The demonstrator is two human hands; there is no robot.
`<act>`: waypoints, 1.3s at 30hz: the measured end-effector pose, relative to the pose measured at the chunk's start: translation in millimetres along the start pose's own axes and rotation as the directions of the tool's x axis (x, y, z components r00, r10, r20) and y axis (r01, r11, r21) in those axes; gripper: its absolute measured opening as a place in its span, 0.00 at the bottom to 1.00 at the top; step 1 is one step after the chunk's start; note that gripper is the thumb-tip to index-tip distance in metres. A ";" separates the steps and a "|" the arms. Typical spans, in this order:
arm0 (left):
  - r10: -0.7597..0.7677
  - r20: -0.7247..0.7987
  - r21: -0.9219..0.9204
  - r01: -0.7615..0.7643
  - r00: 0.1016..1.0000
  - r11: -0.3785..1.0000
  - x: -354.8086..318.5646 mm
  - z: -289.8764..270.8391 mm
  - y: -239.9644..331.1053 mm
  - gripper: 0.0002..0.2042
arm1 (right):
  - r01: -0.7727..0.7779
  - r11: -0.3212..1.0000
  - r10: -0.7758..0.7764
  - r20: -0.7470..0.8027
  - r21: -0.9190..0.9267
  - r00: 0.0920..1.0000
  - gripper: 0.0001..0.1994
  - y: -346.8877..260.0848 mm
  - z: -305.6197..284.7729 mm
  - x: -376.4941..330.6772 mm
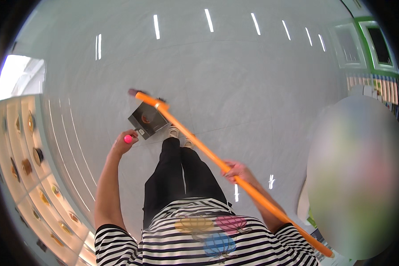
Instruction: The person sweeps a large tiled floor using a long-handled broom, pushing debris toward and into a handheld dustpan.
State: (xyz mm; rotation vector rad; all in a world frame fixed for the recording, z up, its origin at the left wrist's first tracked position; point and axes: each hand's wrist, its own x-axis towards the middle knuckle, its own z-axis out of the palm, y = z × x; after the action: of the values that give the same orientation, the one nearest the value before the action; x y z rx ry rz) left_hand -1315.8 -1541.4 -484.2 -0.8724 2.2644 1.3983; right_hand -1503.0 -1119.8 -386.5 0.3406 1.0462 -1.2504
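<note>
My right hand [237,171] is closed around the long orange handle of a broom [195,139]. The handle slants from beside my right arm up to the broom's head, whose dark bristles show at both ends. My left hand [120,142] grips a dustpan [156,126] by its upright handle, which shows a pink end on top. The grey pan sits on the floor just ahead of my shoes, with the broom head over its far edge. A small reddish-brown patch shows inside the pan; I cannot tell what it is.
The shiny grey floor [252,80] reflects ceiling lights. To the left stands a lit display shelf [26,150] with several small objects. A large blurred oval [359,177] fills the right side. At the far right is a green-framed opening [380,46] above a row of shelved items.
</note>
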 end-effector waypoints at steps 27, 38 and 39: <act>-0.207 -0.300 -0.319 0.107 0.931 0.942 -150.5 17.6 -125.3 0.07 | -0.315 0.945 0.321 0.067 -0.092 0.945 0.25 72.5 102.5 15.5; -0.291 -0.292 -0.436 0.144 0.911 0.888 -224.5 23.9 -150.2 0.09 | 0.148 0.661 -0.253 -0.033 -0.735 0.967 0.20 -109.1 114.5 154.5; -0.282 -0.317 -0.477 0.105 0.906 0.872 -231.4 26.9 -157.6 0.08 | 0.204 0.652 -0.310 -0.011 -0.730 0.951 0.19 -120.0 112.4 177.4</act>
State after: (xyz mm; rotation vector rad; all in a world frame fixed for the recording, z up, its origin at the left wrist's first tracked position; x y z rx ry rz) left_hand -1038.7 -1494.5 -471.3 -1.6027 2.0370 1.8194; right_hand -1566.8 -1348.8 -431.0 -0.3660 1.6638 -0.9582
